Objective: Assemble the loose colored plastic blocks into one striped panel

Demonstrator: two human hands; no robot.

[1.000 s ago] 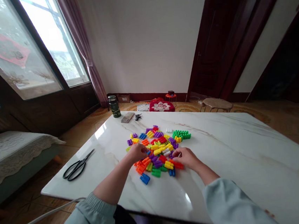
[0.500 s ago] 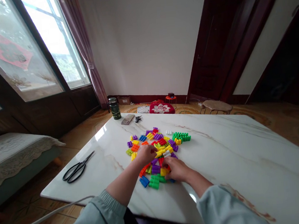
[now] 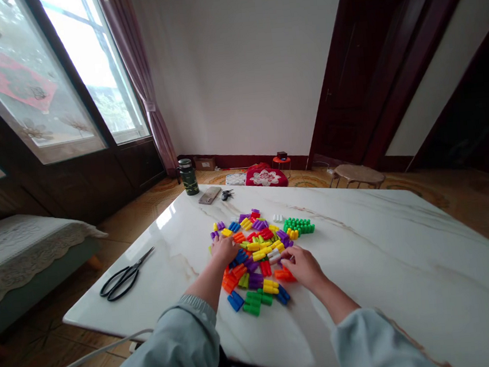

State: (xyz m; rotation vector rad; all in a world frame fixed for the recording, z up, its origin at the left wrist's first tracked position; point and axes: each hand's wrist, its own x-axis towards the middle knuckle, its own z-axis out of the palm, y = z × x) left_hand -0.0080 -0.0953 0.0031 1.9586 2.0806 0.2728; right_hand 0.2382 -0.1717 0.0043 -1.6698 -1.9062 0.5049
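A heap of small plastic building blocks (image 3: 257,251) in red, yellow, blue, purple, orange and green lies in the middle of the white marble table (image 3: 386,262). My left hand (image 3: 224,249) rests on the heap's left side, fingers bent down onto the blocks. My right hand (image 3: 301,264) lies at the heap's right edge, its fingertips pinched at a white block (image 3: 274,257) beside a red one. A joined cluster of green blocks (image 3: 299,225) sits at the far right of the heap.
Black scissors (image 3: 123,275) lie on the table's left part. A dark green bottle (image 3: 188,177), a phone (image 3: 209,195) and keys (image 3: 226,194) stand at the far edge. A bed (image 3: 21,245) is left of the table; a low stool (image 3: 358,173) and a red cushion (image 3: 265,177) are beyond.
Both hands have shifted over the heap: they came together at its near middle, then spread apart again to its left and right sides. Several blocks were pushed around.
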